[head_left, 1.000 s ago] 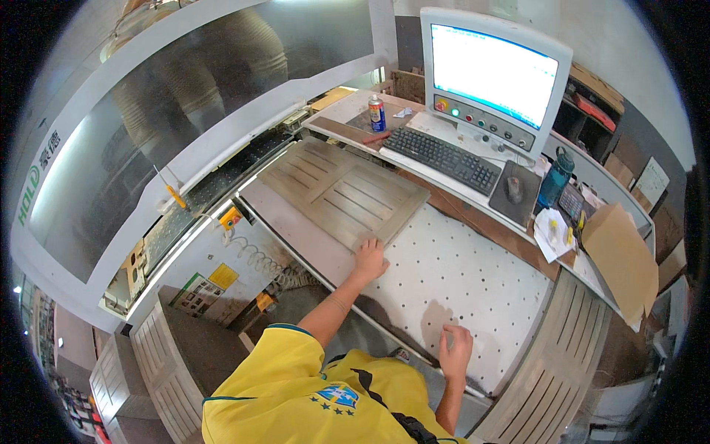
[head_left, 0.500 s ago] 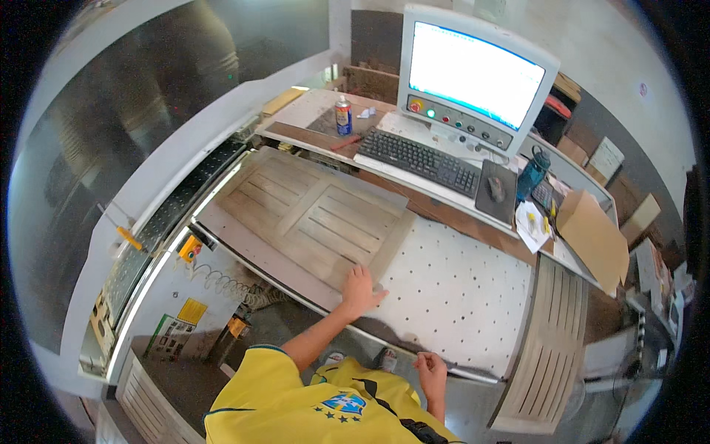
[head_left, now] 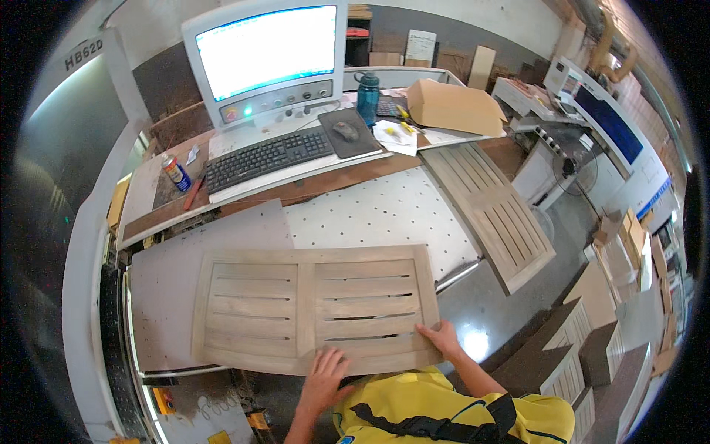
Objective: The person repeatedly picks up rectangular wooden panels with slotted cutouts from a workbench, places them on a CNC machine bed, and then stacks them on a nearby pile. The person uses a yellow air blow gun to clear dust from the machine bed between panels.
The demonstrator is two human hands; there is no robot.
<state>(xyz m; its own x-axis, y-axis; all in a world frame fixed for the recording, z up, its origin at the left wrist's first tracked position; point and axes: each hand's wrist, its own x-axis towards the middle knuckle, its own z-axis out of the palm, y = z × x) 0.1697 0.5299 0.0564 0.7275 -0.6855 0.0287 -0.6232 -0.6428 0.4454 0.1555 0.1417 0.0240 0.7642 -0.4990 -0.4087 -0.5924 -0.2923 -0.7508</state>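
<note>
A slatted wooden panel (head_left: 305, 311), pale greyish brown with two sets of slots, lies at the near side of the worktable, its near edge close to my body. My left hand (head_left: 323, 377) rests its fingers on that near edge, thumb held apart. At the panel's right end, my right hand (head_left: 442, 340) grips the corner, with the thumb on top and the other fingers partly hidden. Beyond the panel is a white perforated table surface (head_left: 370, 211). Under the panel's left part lies a smooth pinkish-grey sheet (head_left: 166, 296).
A second slatted panel (head_left: 492, 211) lies at the table's right end. Behind are a keyboard (head_left: 270, 157), a monitor (head_left: 266, 55), a mouse (head_left: 345, 132), a blue bottle (head_left: 367, 100), a spray can (head_left: 176, 173) and cardboard (head_left: 455, 107). More slatted panels (head_left: 569, 355) stand at lower right.
The view has swung right. The panel has come toward me and now lies along the near edge. My right hand, earlier off the panel, now holds its right end.
</note>
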